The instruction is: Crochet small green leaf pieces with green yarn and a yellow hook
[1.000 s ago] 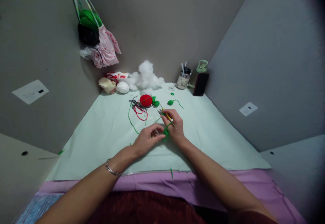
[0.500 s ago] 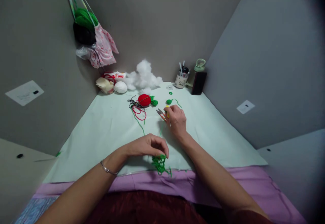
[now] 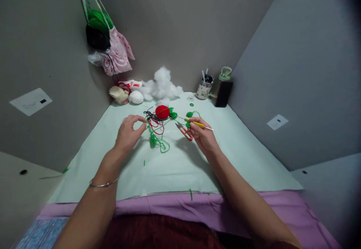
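While left hand (image 3: 128, 132) is pinching yarn (image 3: 152, 140), right hand (image 3: 207, 139) is holding hook (image 3: 199, 124), axis running kinda sideways, yarn sitting off left end.

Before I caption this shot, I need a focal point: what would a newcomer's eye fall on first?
Probably the bright red ball on the pale table cover, with the fluffy white heap behind it. Next might come the yellow-handled tool in the right hand, beside the orange-handled scissors, and the green yarn pinched by the left hand.
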The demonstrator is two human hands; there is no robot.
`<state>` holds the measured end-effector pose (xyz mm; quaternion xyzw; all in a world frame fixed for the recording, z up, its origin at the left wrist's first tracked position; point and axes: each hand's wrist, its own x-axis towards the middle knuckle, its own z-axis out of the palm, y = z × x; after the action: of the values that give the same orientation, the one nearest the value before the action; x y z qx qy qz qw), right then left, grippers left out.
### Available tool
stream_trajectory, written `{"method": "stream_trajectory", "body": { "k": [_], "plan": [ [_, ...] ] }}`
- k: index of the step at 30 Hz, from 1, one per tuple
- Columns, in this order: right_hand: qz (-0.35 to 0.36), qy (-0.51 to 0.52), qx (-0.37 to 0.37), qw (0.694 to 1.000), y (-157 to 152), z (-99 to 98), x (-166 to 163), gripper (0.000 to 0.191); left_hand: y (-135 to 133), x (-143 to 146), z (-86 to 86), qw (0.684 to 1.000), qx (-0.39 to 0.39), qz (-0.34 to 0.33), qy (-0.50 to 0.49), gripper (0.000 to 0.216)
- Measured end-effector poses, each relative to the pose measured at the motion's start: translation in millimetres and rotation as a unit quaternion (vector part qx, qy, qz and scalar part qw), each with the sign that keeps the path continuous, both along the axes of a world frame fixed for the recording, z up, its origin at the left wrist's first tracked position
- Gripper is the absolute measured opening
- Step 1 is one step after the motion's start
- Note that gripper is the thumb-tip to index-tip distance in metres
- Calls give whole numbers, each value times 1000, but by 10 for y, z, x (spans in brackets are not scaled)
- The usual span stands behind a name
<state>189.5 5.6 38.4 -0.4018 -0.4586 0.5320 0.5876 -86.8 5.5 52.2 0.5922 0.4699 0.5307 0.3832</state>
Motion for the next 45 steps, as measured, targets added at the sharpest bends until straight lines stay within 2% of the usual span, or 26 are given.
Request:
{"method": "stream_trajectory", "body": {
  "k": [2, 3, 5, 7, 9, 11, 12, 13, 14, 15, 17, 18, 20, 21, 23, 24, 25, 27, 28, 30, 32, 35, 38, 45],
  "plan": [
    [13, 24, -10, 1000, -85, 64, -21, 35, -48, 44, -2, 995, 33, 94, -6, 17],
    [20, 31, -15, 999, -144, 96, -41, 34, -101, 99, 1, 992, 43, 121, -14, 16],
    [43, 47, -18, 998, -290, 162, -95, 30, -245, 267, 16, 989, 54, 128, -40, 22],
    [61, 53, -2, 997, -454, 219, -156, 25, -404, 474, 40, 990, 40, 47, -126, 41],
    [72, 50, 7, 996, -608, 250, -207, 22, -532, 651, 64, 980, -12, -92, -178, 57],
    [64, 43, 12, 997, -734, 248, -238, 21, -613, 727, 100, 941, -96, -234, -225, 66],
    [52, 44, 10, 998, -784, 237, -247, 21, -640, 715, 131, 908, -134, -299, -261, 70],
    [38, 49, 9, 998, -826, 222, -251, 20, -660, 673, 174, 877, -158, -334, -307, 72],
    [24, 57, 6, 998, -860, 205, -255, 20, -679, 608, 231, 860, -161, -328, -357, 73],
    [11, 68, 2, 998, -888, 188, -259, 20, -700, 532, 297, 857, -150, -287, -402, 71],
    [-2, 91, -10, 996, -930, 162, -275, 21, -749, 387, 437, 867, -90, -155, -465, 64],
    [-2, 102, -18, 995, -946, 153, -288, 21, -778, 336, 493, 872, -47, -101, -477, 62],
    [2, 118, -34, 992, -973, 142, -320, 20, -833, 295, 536, 896, 16, -57, -440, 66],
    [3, 125, -38, 991, -985, 139, -337, 20, -854, 302, 514, 915, 52, -48, -397, 69],
    [-1, 136, -38, 990, -1007, 131, -368, 20, -877, 352, 395, 959, 149, -12, -242, 70],
    [-3, 139, -32, 990, -1018, 124, -380, 20, -881, 388, 312, 975, 188, -18, -114, 63],
    [-6, 137, -22, 990, -1030, 115, -390, 19, -883, 428, 226, 979, 203, -32, 9, 52],
    [-11, 115, 4, 993, -1055, 90, -404, 18, -897, 521, 75, 979, 167, -42, 105, 30],
    [-18, 92, 23, 995, -1069, 75, -410, 16, -914, 574, 20, 985, 124, -71, 93, 24],
    [-42, 22, 68, 997, -1099, 44, -420, 11, -969, 686, -48, 987, 2, -162, 1, 29],
    [-75, -65, 125, 987, -1129, 17, -424, 9, -1033, 791, -78, 973, -69, -198, -98, 33],
    [-115, -189, 226, 949, -1159, -13, -414, 25, -1090, 897, -100, 951, -117, -184, -219, 32],
    [-118, -246, 284, 919, -1171, -30, -392, 36, -1087, 929, -98, 928, -154, -173, -291, 29],
    [-89, -193, 228, 950, -1162, -42, -381, 26, -1047, 929, -53, 912, -184, -124, -345, 23]
  ]
}}
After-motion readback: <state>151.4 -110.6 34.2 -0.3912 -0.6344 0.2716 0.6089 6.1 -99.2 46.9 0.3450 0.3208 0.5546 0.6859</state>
